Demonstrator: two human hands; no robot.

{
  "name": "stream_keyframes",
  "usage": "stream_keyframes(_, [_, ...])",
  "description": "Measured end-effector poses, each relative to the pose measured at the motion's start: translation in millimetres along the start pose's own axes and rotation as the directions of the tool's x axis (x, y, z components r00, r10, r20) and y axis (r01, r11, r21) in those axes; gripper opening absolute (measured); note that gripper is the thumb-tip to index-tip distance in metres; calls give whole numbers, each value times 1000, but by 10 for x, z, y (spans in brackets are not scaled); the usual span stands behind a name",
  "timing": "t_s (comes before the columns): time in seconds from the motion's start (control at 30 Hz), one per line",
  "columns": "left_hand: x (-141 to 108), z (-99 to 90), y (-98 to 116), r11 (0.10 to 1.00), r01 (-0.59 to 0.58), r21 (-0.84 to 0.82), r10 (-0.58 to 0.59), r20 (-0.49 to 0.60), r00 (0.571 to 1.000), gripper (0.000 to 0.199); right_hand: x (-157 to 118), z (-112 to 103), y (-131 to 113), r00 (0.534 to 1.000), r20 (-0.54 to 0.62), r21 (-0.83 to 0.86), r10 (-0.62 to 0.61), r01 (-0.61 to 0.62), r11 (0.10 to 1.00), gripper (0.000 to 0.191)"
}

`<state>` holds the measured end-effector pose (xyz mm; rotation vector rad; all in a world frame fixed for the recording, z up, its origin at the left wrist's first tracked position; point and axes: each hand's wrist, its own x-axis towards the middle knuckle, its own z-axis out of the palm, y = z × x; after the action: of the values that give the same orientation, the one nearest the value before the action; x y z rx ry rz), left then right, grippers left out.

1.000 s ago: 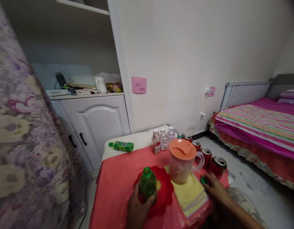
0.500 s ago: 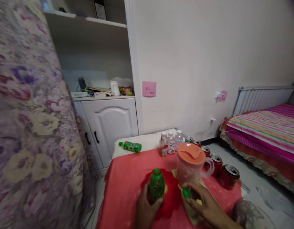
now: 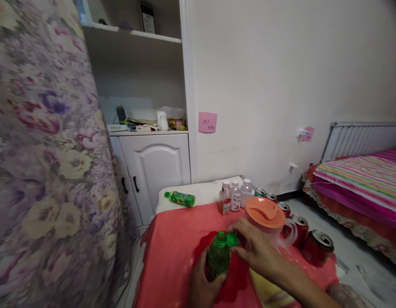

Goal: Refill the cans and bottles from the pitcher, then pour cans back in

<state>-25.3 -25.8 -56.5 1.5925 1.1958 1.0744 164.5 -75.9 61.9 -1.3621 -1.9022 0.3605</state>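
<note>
Green bottle (image 3: 218, 256), lower part hidden by gripping left hand (image 3: 206, 280); green cap (image 3: 232, 239) pinched in right hand (image 3: 245, 241).

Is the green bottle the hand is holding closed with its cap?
No, the right hand holds the green cap beside the bottle's open mouth.

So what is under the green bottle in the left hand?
A red dish shows beneath the green bottle. The left hand hides the bottle's base, so contact between them can't be seen.
</note>
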Motion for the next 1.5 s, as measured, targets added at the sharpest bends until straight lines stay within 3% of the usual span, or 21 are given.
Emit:
stream_keyframes(0.23, [8,2,-3,1000,-30,-6,30,24,999,73,25,-3,29,999,-14,165,-38,40,986,24])
stream_keyframes(0.47, [-7,3,8,1000,-10,3,10,57,998,73,145,-101,74,996,44,141,71,-77,987,34])
stream_keyframes(0.67, [-18,9,15,999,-35,-14,35,46,998,72,319,-273,-12,979,165,90,-121,107,990,34])
stream_keyframes(0.97, [-16,10,58,998,-22,-55,24,41,999,74,476,-416,-293,897,387,-67,-213,258,964,35])
stream_keyframes(1.3, [-41,-45,190,998,-52,-27,53,15,999,68,517,-467,-330,838,457,-62,-298,365,929,30])
stream_keyframes(1.5, [-32,-33,187,1000,-8,-15,8,36,999,72,531,-472,-329,813,484,-55,-324,398,916,30])
